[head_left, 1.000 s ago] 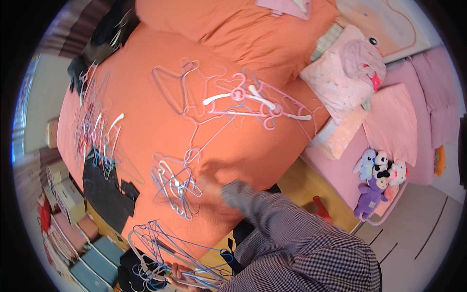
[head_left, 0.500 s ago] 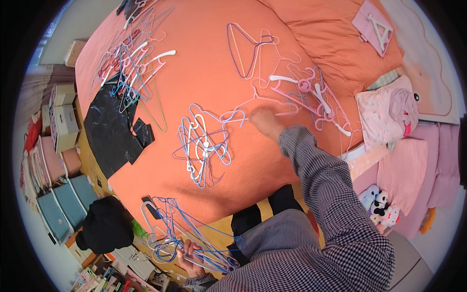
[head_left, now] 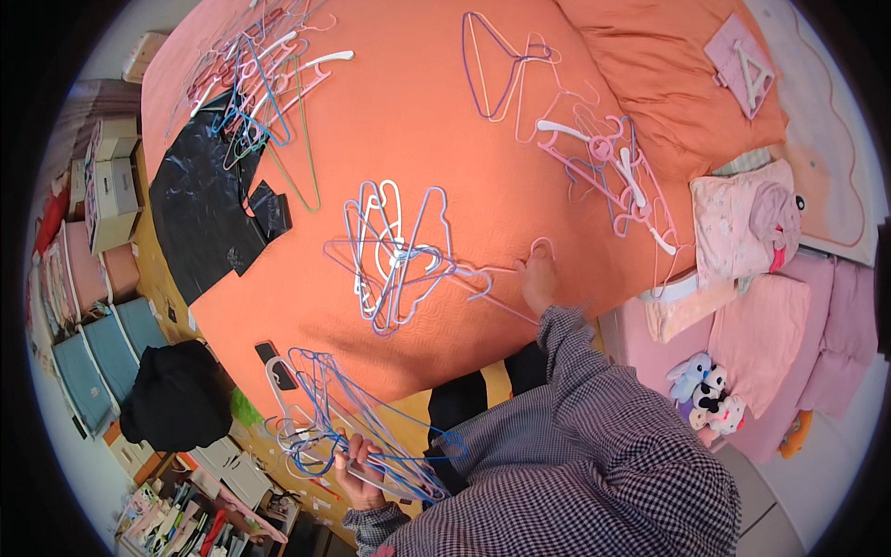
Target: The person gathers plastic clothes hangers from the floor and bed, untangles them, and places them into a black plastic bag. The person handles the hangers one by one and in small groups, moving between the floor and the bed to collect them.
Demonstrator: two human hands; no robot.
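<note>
My left hand (head_left: 357,461) grips a bundle of blue and white wire hangers (head_left: 348,418) held low beside the bed's near edge. My right hand (head_left: 537,281) reaches onto the orange bedspread (head_left: 418,121) and closes its fingers on a thin pink wire hanger (head_left: 520,278). Just left of that hand lies a tangled pile of pale blue and white hangers (head_left: 394,255). Farther right sits a heap of pink and white plastic hangers (head_left: 613,172). A purple wire hanger (head_left: 487,60) lies toward the far side.
Another heap of mixed hangers (head_left: 255,79) and a black plastic bag (head_left: 200,209) lie at the bed's left part. Storage boxes (head_left: 111,176) line the left. A black bag (head_left: 176,395) sits on the floor. Pink bedding (head_left: 752,223) and soft toys (head_left: 710,390) are right.
The view has swung further over the bed. My right hand has drawn back toward me from the pink plastic hangers to the pink wire hanger near the edge. The left hand keeps its bundle.
</note>
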